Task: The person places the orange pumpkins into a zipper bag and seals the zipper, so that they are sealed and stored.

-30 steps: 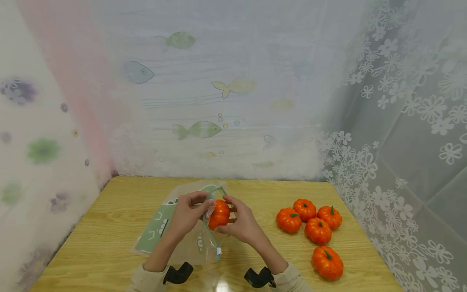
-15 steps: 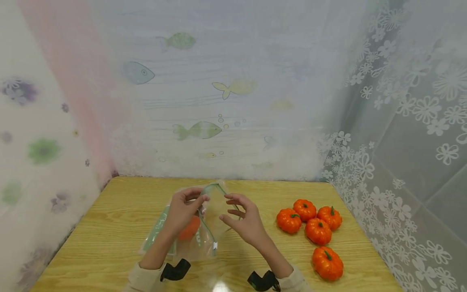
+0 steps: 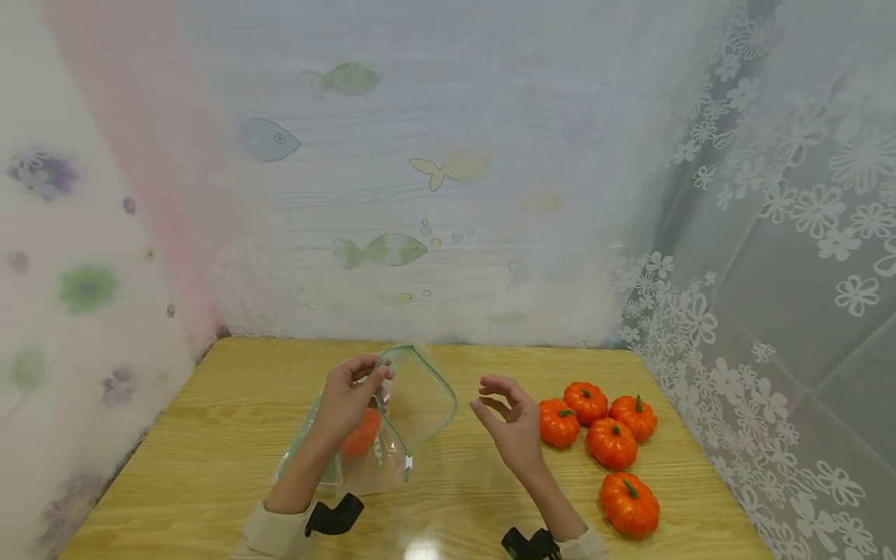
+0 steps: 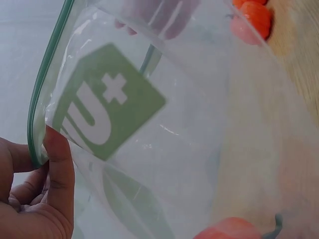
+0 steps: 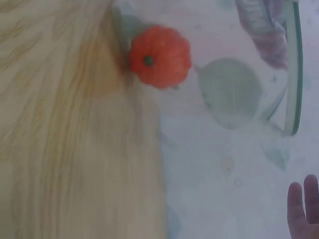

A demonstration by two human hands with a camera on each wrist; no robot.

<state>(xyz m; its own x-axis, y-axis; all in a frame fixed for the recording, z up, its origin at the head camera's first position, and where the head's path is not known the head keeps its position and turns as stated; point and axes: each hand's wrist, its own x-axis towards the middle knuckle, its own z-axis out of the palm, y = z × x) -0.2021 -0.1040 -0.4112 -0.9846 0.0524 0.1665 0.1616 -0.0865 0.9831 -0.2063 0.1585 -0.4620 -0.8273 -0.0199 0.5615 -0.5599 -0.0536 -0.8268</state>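
Observation:
My left hand pinches the green-rimmed edge of a clear zip bag, whose mouth gapes to the right. A small orange toy pumpkin lies inside the bag, partly covered by my left wrist. The white zip slider hangs at the near corner of the mouth. In the left wrist view, thumb and fingers hold the green strip, and a green printed label shows on the film. My right hand is apart from the bag, fingers loosely bent and holding nothing, just left of the loose pumpkins.
Several orange pumpkins with green stems stand grouped on the right of the wooden table; one pumpkin sits nearer the front. A fish-patterned curtain hangs behind the table, and a flowered one on the right side.
The right hand has let go of a pumpkin in the bag and moved out rightwards towards the loose pumpkins. That pumpkin has dropped deeper into the bag; the left hand keeps its pinch.

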